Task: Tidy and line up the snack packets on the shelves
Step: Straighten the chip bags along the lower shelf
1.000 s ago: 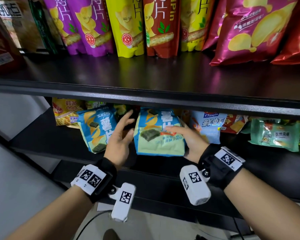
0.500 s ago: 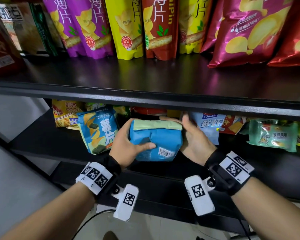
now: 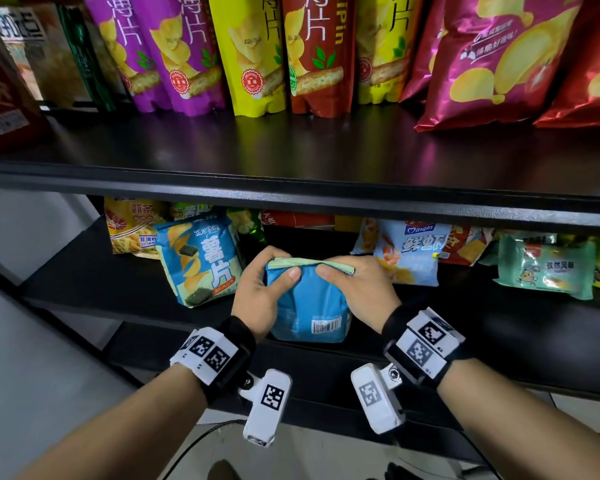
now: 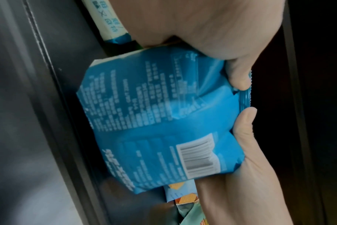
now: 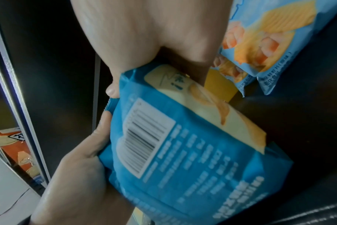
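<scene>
A blue chip packet (image 3: 309, 306) stands at the front of the lower shelf (image 3: 94, 285) with its back and barcode turned to me. My left hand (image 3: 281, 263) pinches the left part of its top seam, thumb in front. My right hand (image 3: 333, 268) pinches the right part the same way. The left wrist view shows the packet (image 4: 154, 114) with both thumbs on its seam. In the right wrist view the packet (image 5: 183, 152) tilts between both hands. A matching blue packet (image 3: 201, 261) stands front-out just to the left.
A light-blue shrimp cracker packet (image 3: 413, 258) leans right behind my right hand, with a green packet (image 3: 548, 271) farther right and a yellow packet (image 3: 132, 226) at back left. The upper shelf (image 3: 291, 150) carries a row of tall pouches (image 3: 257, 53) and a magenta chip bag (image 3: 492, 57).
The packet has been turned from front-facing to back-facing. Both hands have moved from its sides up to its top seam, and it sits closer to the shelf's front edge.
</scene>
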Tool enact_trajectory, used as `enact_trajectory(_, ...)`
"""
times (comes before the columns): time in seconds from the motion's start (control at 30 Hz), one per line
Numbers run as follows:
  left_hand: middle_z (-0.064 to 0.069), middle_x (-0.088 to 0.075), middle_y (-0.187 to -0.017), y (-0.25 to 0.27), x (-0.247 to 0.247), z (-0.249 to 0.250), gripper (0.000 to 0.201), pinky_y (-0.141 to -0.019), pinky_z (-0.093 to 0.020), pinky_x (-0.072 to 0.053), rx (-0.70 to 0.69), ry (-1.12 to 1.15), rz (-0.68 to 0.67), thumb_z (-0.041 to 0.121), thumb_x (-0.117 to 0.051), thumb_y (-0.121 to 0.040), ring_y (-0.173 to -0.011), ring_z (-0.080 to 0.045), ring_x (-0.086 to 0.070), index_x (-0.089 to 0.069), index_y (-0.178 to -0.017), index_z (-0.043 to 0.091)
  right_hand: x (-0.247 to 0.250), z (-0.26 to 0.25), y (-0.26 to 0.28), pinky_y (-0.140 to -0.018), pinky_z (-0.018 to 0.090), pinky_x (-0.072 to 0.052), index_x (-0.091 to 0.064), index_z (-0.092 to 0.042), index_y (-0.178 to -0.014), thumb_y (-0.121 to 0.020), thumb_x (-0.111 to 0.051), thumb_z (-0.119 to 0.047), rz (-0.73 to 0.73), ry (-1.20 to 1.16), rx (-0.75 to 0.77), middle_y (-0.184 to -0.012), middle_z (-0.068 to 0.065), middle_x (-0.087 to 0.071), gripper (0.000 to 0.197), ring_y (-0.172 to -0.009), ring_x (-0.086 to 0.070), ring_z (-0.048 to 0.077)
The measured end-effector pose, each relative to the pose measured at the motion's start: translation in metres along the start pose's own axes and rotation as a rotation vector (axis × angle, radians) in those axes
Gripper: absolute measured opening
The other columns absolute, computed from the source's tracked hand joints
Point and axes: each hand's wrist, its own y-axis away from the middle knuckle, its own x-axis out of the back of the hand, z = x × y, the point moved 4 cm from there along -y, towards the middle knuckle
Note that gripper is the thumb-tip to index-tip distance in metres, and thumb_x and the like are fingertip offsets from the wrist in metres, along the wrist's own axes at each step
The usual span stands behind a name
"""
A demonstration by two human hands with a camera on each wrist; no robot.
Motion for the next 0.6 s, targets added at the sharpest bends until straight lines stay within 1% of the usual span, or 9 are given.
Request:
enact_trajectory(0.07,-0.006,-0.054,-0.081,0.001,0.002,-0.001,0.028,-0.071,-0.033,-0.043,0.006,0.012,-0.015,0.024,-0.067,-0.088,-0.075,-0.022,-0.052,-0.054,-0.093,0.000,-0.001,0.002,-0.001,-0.066,0.026,-0.051,-0.073,-0.036,-0.074,-0.089,-0.070,-0.018,-0.002,0.020,-0.017,-0.082,0.006,-0.074,0.024,-0.072,-0.065,0.009)
enact_trajectory(0.13,-0.003,-0.064,-0.095,0.003,0.007,-0.006,0.050,-0.077,-0.032,-0.051,0.038,0.021,-0.083,0.031,-0.075,-0.081,-0.087,-0.020,-0.063,-0.053,-0.116,0.004,0.001,0.004,-0.003,-0.067,0.031,-0.052,-0.073,-0.033,-0.075,-0.090,-0.069,-0.020,0.014,0.014,-0.041,-0.079,0.006,-0.074,0.020,-0.073,-0.065,0.013)
enact_trajectory(0.2,0.004,-0.067,-0.118,0.006,0.012,-0.016,0.081,-0.088,-0.030,-0.054,0.115,0.035,-0.194,0.027,-0.083,-0.071,-0.111,-0.019,-0.066,-0.040,-0.139,0.014,0.006,0.007,-0.007,-0.071,0.033,-0.051,-0.075,-0.021,-0.078,-0.091,-0.067,-0.020,0.066,-0.035,-0.073,-0.078,0.001,-0.073,0.015,-0.075,-0.064,0.013)
enact_trajectory(0.27,0.009,-0.065,-0.127,0.014,0.013,-0.025,0.098,-0.093,-0.030,-0.054,0.182,-0.027,-0.248,0.031,-0.089,-0.066,-0.122,-0.017,-0.062,-0.032,-0.144,0.017,0.012,0.009,-0.010,-0.078,0.038,-0.052,-0.073,-0.007,-0.086,-0.092,-0.065,-0.022,0.096,-0.168,-0.131,-0.085,0.008,-0.073,0.017,-0.081,-0.066,0.018)
enact_trajectory(0.33,0.002,-0.067,-0.123,0.019,0.015,-0.031,0.094,-0.092,-0.036,-0.056,0.216,-0.077,-0.160,0.042,-0.091,-0.061,-0.117,-0.021,-0.065,-0.041,-0.136,0.016,0.011,0.010,-0.009,-0.086,0.038,-0.054,-0.072,-0.010,-0.095,-0.087,-0.064,-0.032,0.058,-0.370,-0.202,-0.096,0.009,-0.074,0.024,-0.091,-0.069,0.020)
enact_trajectory(0.4,-0.009,-0.070,-0.115,0.018,0.016,-0.034,0.077,-0.085,-0.039,-0.059,0.231,-0.043,-0.020,0.034,-0.088,-0.065,-0.106,-0.026,-0.070,-0.049,-0.126,0.008,0.009,0.014,-0.005,-0.089,0.035,-0.055,-0.067,-0.009,-0.110,-0.078,-0.067,-0.037,0.015,-0.575,-0.270,-0.107,0.009,-0.073,0.042,-0.101,-0.069,0.022)
enact_trajectory(0.43,-0.012,-0.071,-0.111,0.017,0.016,-0.034,0.069,-0.079,-0.037,-0.060,0.242,-0.015,0.034,0.028,-0.088,-0.069,-0.101,-0.027,-0.071,-0.050,-0.122,0.003,0.008,0.017,-0.002,-0.090,0.035,-0.056,-0.063,-0.010,-0.117,-0.075,-0.070,-0.034,-0.004,-0.639,-0.310,-0.112,0.009,-0.072,0.049,-0.105,-0.068,0.023)
enact_trajectory(0.53,-0.013,-0.071,-0.100,0.011,0.011,-0.028,0.048,-0.068,-0.030,-0.058,0.286,0.013,0.111,0.019,-0.079,-0.078,-0.086,-0.022,-0.073,-0.051,-0.111,-0.002,0.007,0.024,0.009,-0.085,0.035,-0.057,-0.055,-0.019,-0.126,-0.070,-0.073,-0.020,-0.080,-0.591,-0.373,-0.118,0.004,-0.071,0.059,-0.108,-0.068,0.022)
enact_trajectory(0.6,-0.015,-0.070,-0.100,0.009,0.005,-0.024,0.034,-0.068,-0.034,-0.058,0.316,0.011,0.127,0.020,-0.070,-0.086,-0.085,-0.023,-0.072,-0.053,-0.108,0.000,0.007,0.026,0.015,-0.081,0.035,-0.058,-0.060,-0.019,-0.120,-0.070,-0.074,-0.017,-0.089,-0.551,-0.396,-0.113,0.004,-0.073,0.052,-0.103,-0.069,0.022)
